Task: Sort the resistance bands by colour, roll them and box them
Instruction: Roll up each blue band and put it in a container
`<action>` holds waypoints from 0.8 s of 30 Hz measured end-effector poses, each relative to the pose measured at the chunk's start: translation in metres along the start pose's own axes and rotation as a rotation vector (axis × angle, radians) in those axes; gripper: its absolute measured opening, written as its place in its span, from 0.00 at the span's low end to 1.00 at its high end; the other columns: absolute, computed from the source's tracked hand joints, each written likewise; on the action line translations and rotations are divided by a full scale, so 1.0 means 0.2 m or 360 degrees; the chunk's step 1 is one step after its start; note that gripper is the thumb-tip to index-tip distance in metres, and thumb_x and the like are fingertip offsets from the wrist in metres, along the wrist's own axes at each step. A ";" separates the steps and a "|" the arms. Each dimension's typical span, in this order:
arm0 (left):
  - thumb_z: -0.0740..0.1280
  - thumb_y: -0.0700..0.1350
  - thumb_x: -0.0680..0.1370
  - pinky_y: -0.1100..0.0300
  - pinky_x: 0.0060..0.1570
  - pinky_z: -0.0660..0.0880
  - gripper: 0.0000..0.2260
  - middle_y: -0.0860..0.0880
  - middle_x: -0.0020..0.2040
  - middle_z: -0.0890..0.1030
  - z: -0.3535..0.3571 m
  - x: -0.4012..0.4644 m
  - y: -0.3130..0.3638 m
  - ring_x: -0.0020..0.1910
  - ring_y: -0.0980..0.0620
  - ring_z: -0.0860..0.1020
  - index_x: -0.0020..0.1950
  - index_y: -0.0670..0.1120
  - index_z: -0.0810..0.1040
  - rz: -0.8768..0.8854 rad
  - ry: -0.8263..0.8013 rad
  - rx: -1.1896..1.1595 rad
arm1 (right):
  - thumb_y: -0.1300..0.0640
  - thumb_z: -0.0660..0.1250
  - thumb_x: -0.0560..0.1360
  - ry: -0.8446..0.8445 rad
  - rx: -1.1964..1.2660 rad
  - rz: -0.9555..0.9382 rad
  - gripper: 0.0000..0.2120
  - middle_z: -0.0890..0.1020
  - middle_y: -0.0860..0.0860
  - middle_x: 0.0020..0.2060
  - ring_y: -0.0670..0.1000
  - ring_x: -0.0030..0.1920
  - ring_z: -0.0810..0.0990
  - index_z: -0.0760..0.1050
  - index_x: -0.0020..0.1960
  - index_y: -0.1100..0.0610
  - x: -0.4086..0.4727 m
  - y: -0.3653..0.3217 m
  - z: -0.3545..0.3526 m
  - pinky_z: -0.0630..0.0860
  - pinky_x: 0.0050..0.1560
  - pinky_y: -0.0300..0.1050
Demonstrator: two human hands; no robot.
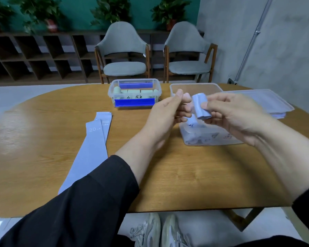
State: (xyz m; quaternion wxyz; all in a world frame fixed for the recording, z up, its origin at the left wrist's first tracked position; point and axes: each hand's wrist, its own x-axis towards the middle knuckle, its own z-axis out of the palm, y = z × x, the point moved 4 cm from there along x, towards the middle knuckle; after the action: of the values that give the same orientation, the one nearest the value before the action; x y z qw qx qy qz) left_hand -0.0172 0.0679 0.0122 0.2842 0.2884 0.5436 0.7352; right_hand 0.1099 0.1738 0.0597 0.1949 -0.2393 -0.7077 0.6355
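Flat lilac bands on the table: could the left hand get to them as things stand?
Probably yes. The flat lilac bands lie uncovered just left of the left hand, nothing between; it would first have to leave the rolled band.
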 end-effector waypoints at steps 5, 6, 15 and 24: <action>0.64 0.45 0.83 0.66 0.49 0.75 0.09 0.50 0.46 0.84 -0.05 0.13 -0.14 0.47 0.54 0.81 0.50 0.46 0.83 0.0267 0.0441 0.0554 | 0.62 0.73 0.75 0.0300 -0.0382 -0.0080 0.02 0.83 0.51 0.35 0.50 0.38 0.82 0.81 0.45 0.57 0.17 -0.02 -0.25 0.82 0.55 0.51; 0.64 0.44 0.82 0.70 0.50 0.73 0.07 0.51 0.49 0.84 -0.06 0.14 -0.18 0.49 0.58 0.80 0.53 0.45 0.82 0.0295 0.0475 0.0602 | 0.61 0.74 0.74 0.0343 -0.0494 -0.0080 0.03 0.84 0.53 0.39 0.52 0.40 0.83 0.81 0.46 0.57 0.21 -0.02 -0.29 0.83 0.55 0.51; 0.61 0.57 0.81 0.57 0.66 0.72 0.17 0.55 0.64 0.78 -0.08 0.21 -0.37 0.61 0.60 0.77 0.68 0.57 0.75 0.0255 0.0315 0.0694 | 0.59 0.71 0.70 0.0305 -0.1435 0.0108 0.11 0.76 0.56 0.32 0.52 0.35 0.73 0.79 0.45 0.67 0.55 0.18 -0.27 0.68 0.38 0.46; 0.63 0.58 0.77 0.52 0.71 0.69 0.23 0.59 0.65 0.79 -0.07 0.19 -0.36 0.66 0.60 0.75 0.73 0.59 0.74 0.0163 0.0225 0.0653 | 0.58 0.69 0.72 0.0256 -0.1973 0.0307 0.08 0.71 0.53 0.30 0.55 0.35 0.71 0.71 0.45 0.59 0.63 0.29 -0.16 0.59 0.27 0.41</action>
State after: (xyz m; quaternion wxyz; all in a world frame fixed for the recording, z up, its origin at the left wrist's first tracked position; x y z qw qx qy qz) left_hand -0.0452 0.1058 -0.0561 0.1430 0.3153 0.6851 0.6410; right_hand 0.0325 0.2779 0.0013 0.0146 -0.4175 -0.9028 0.1023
